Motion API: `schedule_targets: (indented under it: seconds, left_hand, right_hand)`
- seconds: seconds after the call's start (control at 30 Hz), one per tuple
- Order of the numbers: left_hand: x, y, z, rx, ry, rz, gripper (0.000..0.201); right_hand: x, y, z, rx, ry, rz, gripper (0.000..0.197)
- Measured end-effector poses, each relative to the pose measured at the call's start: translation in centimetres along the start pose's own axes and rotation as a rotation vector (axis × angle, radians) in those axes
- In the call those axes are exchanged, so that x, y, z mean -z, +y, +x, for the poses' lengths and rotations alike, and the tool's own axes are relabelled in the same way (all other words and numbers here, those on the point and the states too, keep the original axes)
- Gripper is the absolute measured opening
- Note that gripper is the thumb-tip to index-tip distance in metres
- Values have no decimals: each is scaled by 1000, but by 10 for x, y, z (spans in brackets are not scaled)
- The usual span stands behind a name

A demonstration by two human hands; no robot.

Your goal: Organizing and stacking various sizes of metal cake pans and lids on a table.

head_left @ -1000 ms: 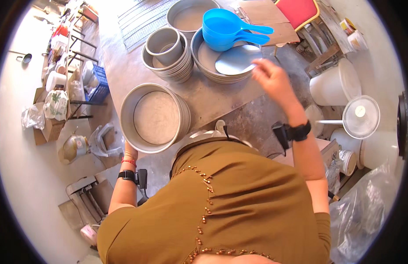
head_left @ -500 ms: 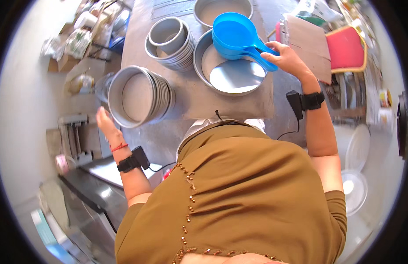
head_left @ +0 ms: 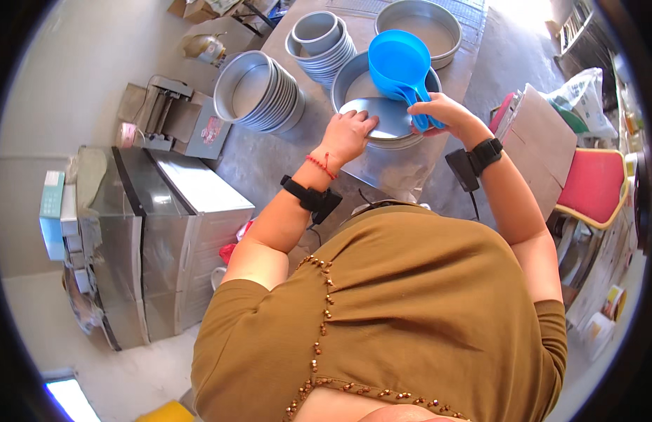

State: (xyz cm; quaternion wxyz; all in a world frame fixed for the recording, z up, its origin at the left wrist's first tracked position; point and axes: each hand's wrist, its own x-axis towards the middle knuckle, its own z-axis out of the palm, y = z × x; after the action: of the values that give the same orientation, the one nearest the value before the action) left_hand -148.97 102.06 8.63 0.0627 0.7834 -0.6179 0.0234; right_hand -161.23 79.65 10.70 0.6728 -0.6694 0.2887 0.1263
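My right hand (head_left: 445,116) is closed around the handles of the blue plastic dippers (head_left: 399,60), which are nested together. Their bowls rest over a large round metal pan (head_left: 348,84). At the near side of this pan lies a flat, shiny round metal disc (head_left: 389,121). My left hand (head_left: 349,133) grips the disc's left edge, fingers bent over its top; the thumb is hidden. Left of the pan stands a tilted stack of round cake pans (head_left: 259,91), and behind it a stack of smaller pans (head_left: 322,49).
Another wide round pan (head_left: 418,28) stands farther back on the table (head_left: 410,172). To the right are a cardboard sheet (head_left: 537,144) and a red-seated chair (head_left: 596,186). A glass-sided cabinet (head_left: 164,232) and a grey machine (head_left: 164,112) stand at the left.
My left hand has come from beside the pan stack, moving right, and taken hold of the disc. My right hand stays on the dipper handles. The whole view has shifted.
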Motion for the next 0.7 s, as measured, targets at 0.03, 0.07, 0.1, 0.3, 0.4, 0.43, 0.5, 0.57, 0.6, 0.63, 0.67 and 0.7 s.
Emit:
schedule_targets:
  seconds: [0.03, 0.07, 0.1, 0.3, 0.4, 0.43, 0.5, 0.57, 0.6, 0.63, 0.67, 0.7]
  left_hand:
    - [0, 3, -1, 19, 50, 0, 31]
    - [2, 5, -5, 31, 66, 2, 31]
    - [5, 7, -9, 64, 133, -66, 29]
    - [20, 1, -50, 286, 631, -459, 24]
    - [54, 21, -74, 701, 606, -627, 23]
    - [57, 26, -80, 709, 613, -631, 23]
    - [63, 39, -87, 851, 679, -736, 25]
    - [73, 53, -85, 823, 742, -708, 25]
    - [74, 61, -80, 793, 801, -682, 26]
    - [76, 66, -73, 798, 808, -689, 26]
    - [77, 70, -63, 713, 850, -563, 25]
    - [80, 73, -51, 633, 890, -425, 24]
  right_hand:
    - [2, -2, 0, -35, -36, 26, 39]
    - [6, -2, 1, -28, -40, 7, 39]
    - [12, 0, 3, -28, -72, 57, 38]
    - [43, 0, -8, -12, -151, 70, 29]
    - [45, 0, -8, 36, -175, -188, 30]
    - [41, -2, -8, 33, -178, -199, 30]
    - [31, -5, -6, 35, -340, -182, 29]
    - [29, 0, 11, 63, -419, -269, 28]
    - [29, 3, 18, 59, -418, -283, 28]
    - [31, 7, 23, 88, -446, -291, 32]
    - [39, 9, 26, 116, -474, -297, 36]
    - [48, 4, 27, 117, -484, -306, 36]
